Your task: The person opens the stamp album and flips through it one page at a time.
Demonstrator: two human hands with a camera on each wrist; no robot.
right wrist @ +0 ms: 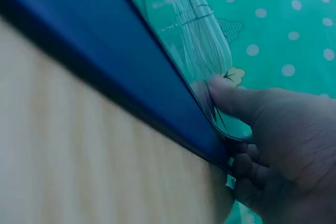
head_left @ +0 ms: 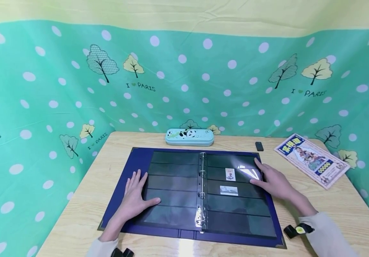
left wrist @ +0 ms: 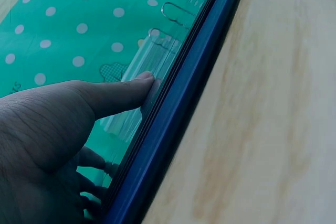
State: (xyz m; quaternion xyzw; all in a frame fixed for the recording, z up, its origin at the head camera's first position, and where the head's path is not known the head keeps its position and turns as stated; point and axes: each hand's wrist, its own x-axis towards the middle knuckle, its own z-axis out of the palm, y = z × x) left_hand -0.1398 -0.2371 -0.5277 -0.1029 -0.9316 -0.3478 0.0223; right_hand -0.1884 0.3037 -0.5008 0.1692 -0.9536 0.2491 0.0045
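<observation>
A dark blue stamp album (head_left: 189, 233) lies spread on the table, its black pocket pages joined by a metal ring binding (head_left: 202, 194). On the right page sit a reddish-white stamp (head_left: 230, 174) and a grey stamp (head_left: 229, 190). My left hand (head_left: 136, 200) rests with spread fingers on the left page and cover; its thumb (left wrist: 123, 93) touches the glossy page. At the album's right edge, my right hand (head_left: 275, 182) pinches the right page (head_left: 239, 205), thumb (right wrist: 233, 98) on top and curled fingers at the edge, partly hidden. The page edge bends up slightly there.
Behind the album stands a light blue panda pencil case (head_left: 189, 137). A small black object (head_left: 259, 146) lies at the back right, near a colourful printed booklet (head_left: 312, 160). A green dotted cloth (head_left: 184, 89) hangs around the wooden table (head_left: 78, 200).
</observation>
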